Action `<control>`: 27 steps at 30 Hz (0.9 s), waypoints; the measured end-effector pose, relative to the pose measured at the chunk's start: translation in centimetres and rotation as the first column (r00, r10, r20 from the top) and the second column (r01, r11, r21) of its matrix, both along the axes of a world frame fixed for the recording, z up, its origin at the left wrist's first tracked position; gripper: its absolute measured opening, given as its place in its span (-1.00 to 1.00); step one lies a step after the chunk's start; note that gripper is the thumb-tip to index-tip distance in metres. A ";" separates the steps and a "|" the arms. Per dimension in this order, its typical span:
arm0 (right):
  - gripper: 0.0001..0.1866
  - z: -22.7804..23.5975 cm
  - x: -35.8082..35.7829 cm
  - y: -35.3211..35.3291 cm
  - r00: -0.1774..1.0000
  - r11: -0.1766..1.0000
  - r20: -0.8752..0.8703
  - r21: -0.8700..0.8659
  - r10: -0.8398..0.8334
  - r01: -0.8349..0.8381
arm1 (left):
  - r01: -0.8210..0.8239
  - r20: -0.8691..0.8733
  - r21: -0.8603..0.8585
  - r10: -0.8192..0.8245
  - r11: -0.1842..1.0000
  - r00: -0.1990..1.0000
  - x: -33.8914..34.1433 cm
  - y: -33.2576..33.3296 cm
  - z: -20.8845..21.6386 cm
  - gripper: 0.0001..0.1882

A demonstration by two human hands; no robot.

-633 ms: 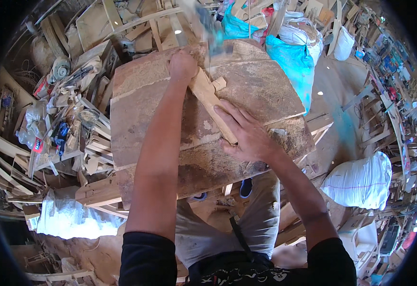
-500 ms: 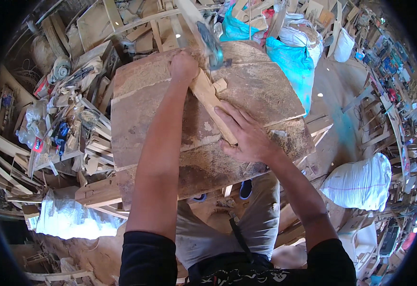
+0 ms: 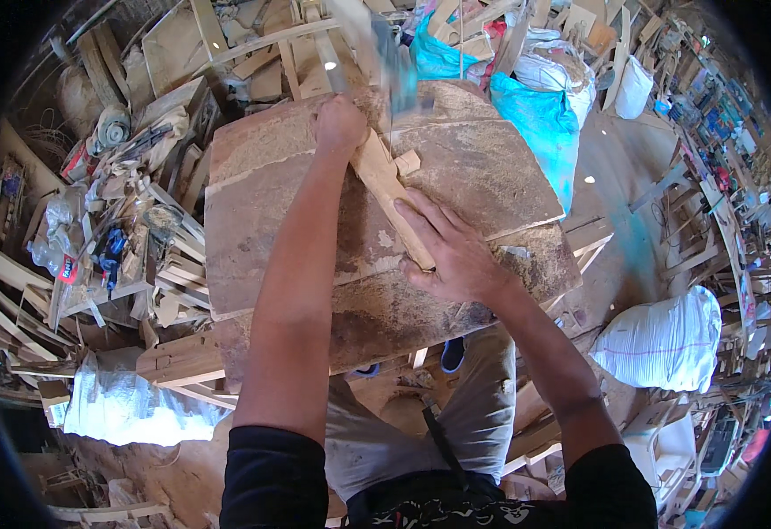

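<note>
While the right hand (image 3: 452,251) lies flat with fingers spread on its near end, a pale, narrow wooden strip (image 3: 390,198) runs slantwise across the rough brown workbench top (image 3: 262,229), a small square offcut (image 3: 408,162) just beside it. The left hand (image 3: 340,122) is fisted at the strip's far end, closed around a blurred tool handle (image 3: 350,26).

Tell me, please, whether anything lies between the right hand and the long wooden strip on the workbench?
Nothing visible does. The right hand already presses flat on the near end of the wooden strip, and the left hand grips its far end. A small wood offcut lies beside the strip, not between it and either hand.
</note>
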State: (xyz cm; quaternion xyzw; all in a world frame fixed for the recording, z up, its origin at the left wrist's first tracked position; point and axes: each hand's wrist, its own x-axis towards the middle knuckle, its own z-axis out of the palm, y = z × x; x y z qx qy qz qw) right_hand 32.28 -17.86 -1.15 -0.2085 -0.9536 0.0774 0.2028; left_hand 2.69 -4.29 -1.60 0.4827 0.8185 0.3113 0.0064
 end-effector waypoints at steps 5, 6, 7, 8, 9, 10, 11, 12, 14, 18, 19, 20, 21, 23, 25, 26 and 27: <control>-0.08 0.2 -0.5 -0.3 1.000 1.000 0.014 -0.025 -0.019 0.019 | -0.020 -0.016 0.014 0.020 1.000 1.000 -0.4 0.1 -0.3 -0.61; -0.09 0.1 -0.5 -0.3 0.999 0.999 0.019 -0.021 -0.026 0.026 | -0.017 -0.010 -0.007 0.016 1.000 1.000 -0.2 0.0 -0.1 -0.61; -0.09 0.1 -0.5 -0.3 1.000 1.000 0.013 -0.014 -0.028 0.028 | -0.013 -0.005 -0.028 0.013 1.000 1.000 -0.1 0.1 0.0 -0.61; -0.09 0.2 -0.5 -0.3 1.000 1.000 0.007 -0.007 -0.030 0.030 | -0.013 0.004 -0.043 0.013 0.999 1.000 0.0 0.1 0.1 -0.60; -0.09 0.2 -0.5 -0.4 1.000 1.000 0.001 0.001 -0.029 0.029 | -0.017 0.012 -0.057 0.017 0.998 1.000 -0.2 0.3 0.2 -0.60; -0.09 0.2 -0.6 -0.4 0.999 0.999 0.003 0.005 -0.033 0.033 | -0.020 0.021 -0.071 0.022 0.997 1.000 -0.4 0.5 0.3 -0.59; -0.09 0.2 -0.8 -0.5 0.999 0.999 0.004 0.008 -0.037 0.037 | -0.008 0.013 -0.061 0.009 0.998 1.000 -0.6 0.6 0.3 -0.59; -0.09 0.2 -0.9 -0.5 0.999 0.999 0.009 0.013 -0.039 0.039 | 0.001 0.009 -0.049 0.000 0.999 1.000 -0.8 0.7 0.2 -0.58; -0.10 0.1 -1.2 -0.4 0.999 0.999 -0.010 0.033 -0.033 0.034 | 0.008 0.009 -0.048 -0.007 0.999 1.000 -1.1 0.9 0.0 -0.58; -0.11 -0.1 -1.4 -0.7 0.998 0.998 0.010 0.022 -0.062 0.062 | 0.019 0.033 -0.081 -0.016 0.997 0.999 -0.5 1.1 0.4 -0.57; -0.10 -0.1 -1.5 -0.7 0.998 0.998 0.009 0.022 -0.061 0.061 | 0.024 0.035 -0.087 -0.021 0.996 0.999 -0.4 1.2 0.5 -0.58; -0.09 0.0 -1.6 -0.7 0.998 0.998 0.008 0.021 -0.061 0.060 | 0.026 0.033 -0.081 -0.023 0.996 0.999 -0.3 1.2 0.6 -0.58; -0.08 0.0 -1.7 -0.7 0.998 0.998 0.006 0.018 -0.060 0.060 | 0.028 0.029 -0.077 -0.026 0.997 0.999 -0.3 1.1 0.5 -0.58; -0.08 -0.1 -1.8 -0.6 0.998 0.998 -0.015 0.012 -0.058 0.058 | 0.027 0.020 -0.063 -0.025 0.998 0.999 -0.4 1.3 0.4 -0.60; -0.09 0.1 -2.3 -0.7 0.998 0.999 -0.037 -0.005 -0.045 0.045 | 0.004 0.000 -0.047 -0.004 0.999 1.000 -1.4 1.6 -0.2 -0.60; -0.10 0.2 -2.5 -0.7 0.998 0.999 -0.044 -0.018 -0.039 0.038 | 0.016 -0.002 -0.051 -0.016 0.999 1.000 -2.1 1.5 -0.5 -0.60; -0.11 0.2 -2.4 -0.6 0.997 0.998 -0.048 -0.033 -0.053 0.051 | 0.048 -0.001 -0.057 -0.048 0.997 0.999 -1.4 1.5 -0.2 -0.59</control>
